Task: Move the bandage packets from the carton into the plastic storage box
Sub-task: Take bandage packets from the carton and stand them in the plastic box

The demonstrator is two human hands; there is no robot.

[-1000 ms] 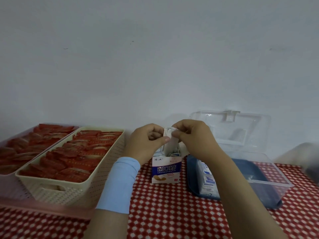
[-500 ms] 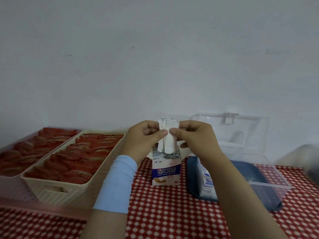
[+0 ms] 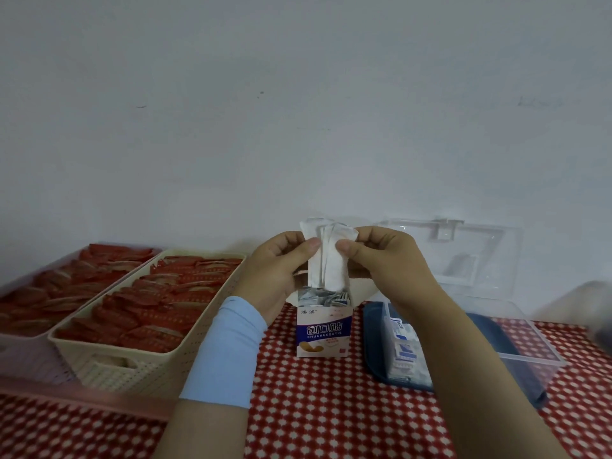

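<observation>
A small white and blue carton (image 3: 323, 333) stands open on the red checked tablecloth, with more packets showing in its mouth. Just above it, my left hand (image 3: 276, 271) and my right hand (image 3: 384, 265) both pinch a small bunch of white bandage packets (image 3: 328, 260), held upright and almost clear of the carton. To the right sits the clear plastic storage box (image 3: 530, 346) with a dark blue base and its lid (image 3: 463, 256) tipped up against the wall. Several blue and white packets (image 3: 402, 354) lie stacked at the box's left end.
A cream lattice basket (image 3: 109, 359) full of red packets stands at the left, with a pink tray (image 3: 20, 346) of the same red packets beside it. A white wall rises close behind everything. A blurred grey object (image 3: 599, 313) sits at the right edge.
Both hands have lifted the bunch of white packets upward out of the carton; a second ago only their tips showed between the fingers at the carton's mouth.
</observation>
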